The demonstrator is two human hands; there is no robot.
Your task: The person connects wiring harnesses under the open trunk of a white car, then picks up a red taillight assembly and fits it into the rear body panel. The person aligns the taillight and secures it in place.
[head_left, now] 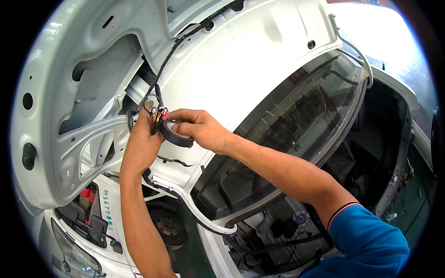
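Note:
A bundle of thin coloured wires, red, yellow and white among them, hangs from the end of a black wrapped wiring harness at the raised white trunk lid. My left hand is closed round the bundle, with some fingers hidden behind it. Pinched in my right hand is a roll of black tape, held tilted right beside the wires. The thumb presses into the roll's core. Whether any tape is stuck to the wires cannot be made out.
The white trunk lid with its cut-out inner frame spreads above my hands. A curved white hinge arm runs below them. To the right lie the rear window and the dark open trunk. Another white vehicle stands at lower left.

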